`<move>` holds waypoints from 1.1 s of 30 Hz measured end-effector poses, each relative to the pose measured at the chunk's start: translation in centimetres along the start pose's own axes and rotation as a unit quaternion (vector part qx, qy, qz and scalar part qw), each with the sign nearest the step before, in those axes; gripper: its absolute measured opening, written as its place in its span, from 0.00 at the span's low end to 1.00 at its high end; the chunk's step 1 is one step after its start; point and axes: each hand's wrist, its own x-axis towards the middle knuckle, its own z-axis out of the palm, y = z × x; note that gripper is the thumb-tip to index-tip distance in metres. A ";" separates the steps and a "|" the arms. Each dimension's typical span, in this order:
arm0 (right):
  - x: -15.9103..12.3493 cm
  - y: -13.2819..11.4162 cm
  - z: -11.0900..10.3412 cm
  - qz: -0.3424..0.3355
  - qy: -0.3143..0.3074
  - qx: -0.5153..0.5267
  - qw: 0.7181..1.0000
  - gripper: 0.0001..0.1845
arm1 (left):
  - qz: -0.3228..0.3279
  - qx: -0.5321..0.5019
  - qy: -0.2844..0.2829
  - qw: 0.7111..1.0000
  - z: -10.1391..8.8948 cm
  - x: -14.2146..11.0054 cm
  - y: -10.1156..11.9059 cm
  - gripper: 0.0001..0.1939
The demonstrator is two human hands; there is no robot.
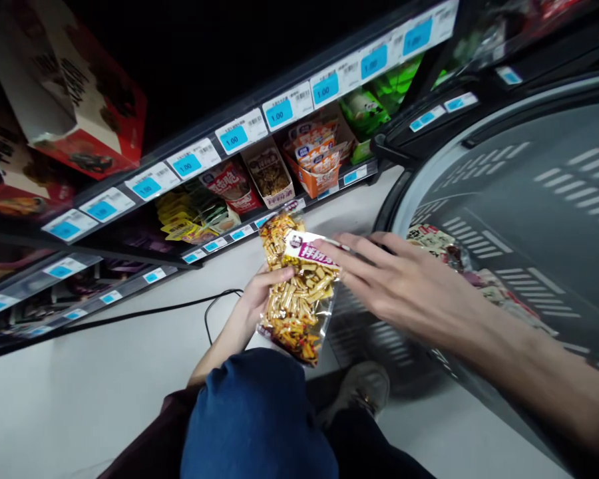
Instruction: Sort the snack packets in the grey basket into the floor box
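Observation:
My left hand [263, 287] grips clear plastic snack packets [302, 296] from the left, its thumb across the front. They are filled with golden-brown, reddish pieces, and one bears a white and purple label [307, 249]. At least two seem stacked, though the overlap makes the number unclear. Reaching in from the right, my right hand [387, 269] has its fingers over the label's right end, slightly blurred. Its thumb is hidden. The packets are above my bent blue-trousered knee [254, 412], in front of the low shelf.
A grey basket [519, 193] at right contains several packets [436, 243]. Shelves with blue price tags [234, 138] carry an orange snack box [317, 176], a packet box [269, 176], green bags [362, 113] and large red-white boxes [90, 100]. A black cable [154, 311] crosses the floor.

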 end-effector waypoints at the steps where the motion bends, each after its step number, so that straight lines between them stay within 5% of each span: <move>1: 0.0 0.0 0.1 0.028 0.003 0.015 0.999 0.22 | -0.017 -0.024 -0.009 1.000 -0.2 -0.2 -0.1 0.33; 4: 0.3 0.2 0.0 0.129 0.042 0.076 0.988 0.18 | -0.041 -0.091 -0.014 0.995 0.1 -0.1 0.3 0.36; 6: 0.5 0.5 -0.2 0.189 0.084 0.142 0.968 0.14 | 0.005 -0.099 0.025 0.995 1.1 0.4 0.9 0.38; 10: 0.4 1.2 0.0 0.209 0.121 0.242 0.940 0.17 | 0.127 -0.090 0.099 0.983 3.7 1.7 2.1 0.40; 14: -0.1 1.6 1.1 0.229 0.139 0.224 0.937 0.18 | 0.154 -0.072 0.108 0.979 5.3 1.7 1.5 0.37; 17: -0.1 1.6 1.4 0.242 0.146 0.279 0.918 0.14 | 0.163 -0.068 0.110 0.978 5.3 1.2 0.5 0.35; 24: -0.4 1.6 0.7 0.348 0.163 0.418 0.823 0.10 | 0.156 -0.136 0.137 0.969 4.7 1.2 -0.2 0.29; 33: -0.8 1.7 1.2 0.310 0.182 0.474 0.804 0.09 | 0.158 -0.093 0.149 0.972 4.5 1.1 -0.7 0.30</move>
